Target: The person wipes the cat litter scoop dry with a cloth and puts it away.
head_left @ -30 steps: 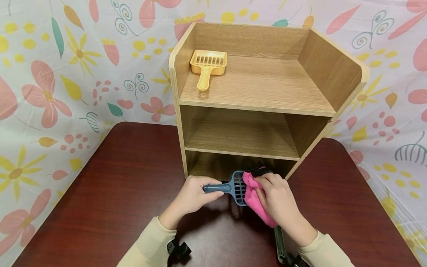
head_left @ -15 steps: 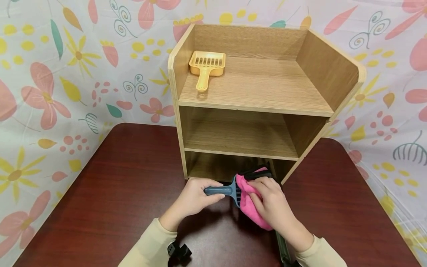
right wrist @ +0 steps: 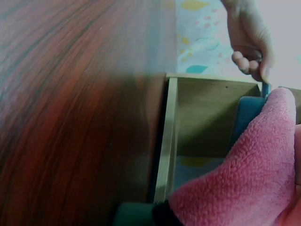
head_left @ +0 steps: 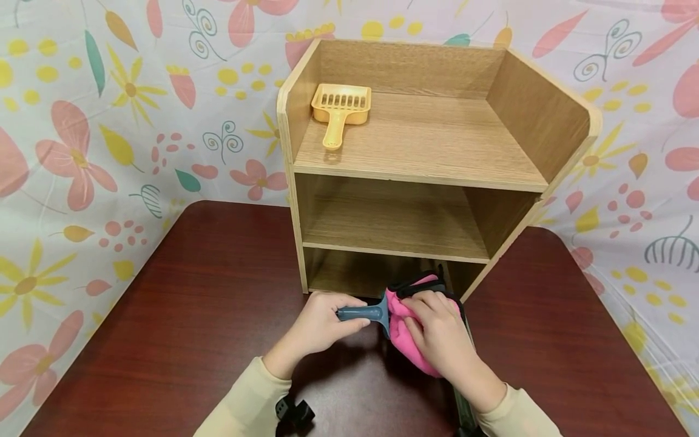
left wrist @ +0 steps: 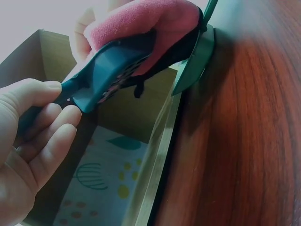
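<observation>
My left hand (head_left: 319, 323) grips the handle of a blue litter scoop (head_left: 360, 312), held in front of the shelf unit's lowest opening. With my right hand (head_left: 443, 332) I hold a pink cloth (head_left: 408, 349) with black edging over the scoop's slotted head. The cloth hides most of that head in the head view. In the left wrist view, the underside of the blue scoop (left wrist: 101, 70) shows, with the pink cloth (left wrist: 150, 23) wrapped against its far side. The right wrist view shows the cloth (right wrist: 244, 183) covering much of the scoop.
A wooden shelf unit (head_left: 420, 176) stands on the dark red table (head_left: 218, 291). On its top shelf, at the left, sits a yellow litter scoop in a matching holder (head_left: 341, 112). A long green object (head_left: 465, 409), partly hidden, lies by my right forearm.
My right hand and the pink cloth have moved a little left, over the scoop's head, covering slots seen earlier. The left hand has stayed nearly still on the handle.
</observation>
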The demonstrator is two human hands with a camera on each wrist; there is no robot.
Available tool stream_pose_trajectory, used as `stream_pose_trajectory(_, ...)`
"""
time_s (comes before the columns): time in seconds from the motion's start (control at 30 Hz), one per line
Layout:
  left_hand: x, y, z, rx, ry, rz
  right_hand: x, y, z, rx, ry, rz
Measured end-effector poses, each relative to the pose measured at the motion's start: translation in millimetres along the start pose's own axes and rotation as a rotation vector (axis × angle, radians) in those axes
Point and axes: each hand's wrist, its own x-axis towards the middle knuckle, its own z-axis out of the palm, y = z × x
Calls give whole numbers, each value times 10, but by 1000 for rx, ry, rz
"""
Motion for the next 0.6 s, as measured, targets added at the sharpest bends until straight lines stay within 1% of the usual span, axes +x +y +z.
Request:
stream_pose_trajectory(0.1,0,-5,-9,5,9,1,-19,52,4,-23,14,20)
stream_pose_trajectory(0.2,3,-5,-31,-7,19,-14,-39,107,1,11,59,59)
stream_pose_trajectory(0.27,5,2,-50,-28,24,-36,-58,129,-9,61,94,99)
stream_pose_trajectory(0.37,3,2,-71,-86,34,-78,-92,138,-40,160,120,186)
stream_pose_trajectory(0.43,-2,8,-85,-139,45,-107,-111,126,-76,231,104,281)
stream_pose_trajectory(0.5,-10,17,-92,-208,50,-132,-122,111,-122,325,57,399)
stream_pose_trajectory(0.57,-19,28,-95,-276,48,-150,-121,90,-174,458,-10,538)
stream_pose_trajectory(0.6,-24,35,-92,-310,44,-157,-120,82,-197,542,-42,607)
